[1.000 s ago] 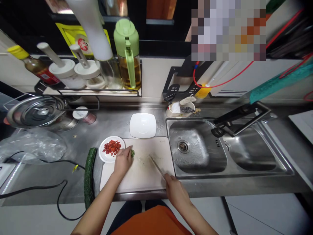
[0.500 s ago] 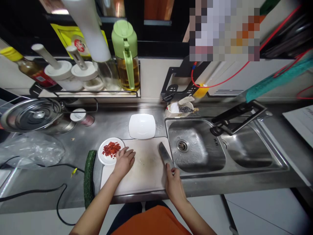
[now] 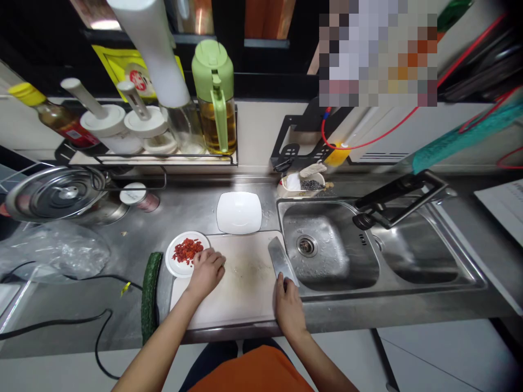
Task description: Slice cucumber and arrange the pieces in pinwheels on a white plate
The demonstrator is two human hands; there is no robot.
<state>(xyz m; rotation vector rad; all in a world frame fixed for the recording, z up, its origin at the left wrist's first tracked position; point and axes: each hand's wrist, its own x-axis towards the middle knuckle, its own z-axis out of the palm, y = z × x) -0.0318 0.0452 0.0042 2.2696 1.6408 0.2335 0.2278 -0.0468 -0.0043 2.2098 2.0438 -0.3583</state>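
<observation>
My right hand (image 3: 290,310) is closed round the handle of a cleaver (image 3: 280,256), whose broad blade lies tilted at the right edge of the white cutting board (image 3: 229,299), beside the sink. My left hand (image 3: 207,272) hovers or rests at the board's upper left, palm down, its fingers loosely bent and holding nothing I can see. It overlaps the right rim of a small white plate (image 3: 175,265), and I cannot tell whether it touches it. Chopped red pieces (image 3: 187,250), perhaps chili, are heaped on that plate. Faint wet marks and small bits show on the board.
A white square dish (image 3: 239,213) stands behind the board. Left of it lies a cucumber (image 3: 151,294), with a black cord (image 3: 98,348) and a plastic bag (image 3: 61,250) farther left. The sink (image 3: 327,245) is on the right. Bottles and jars line a rack (image 3: 163,158).
The cleaver has turned so more of its blade's flat side shows. My left hand's fingers have drawn in and bent a little. The whole view has shifted slightly.
</observation>
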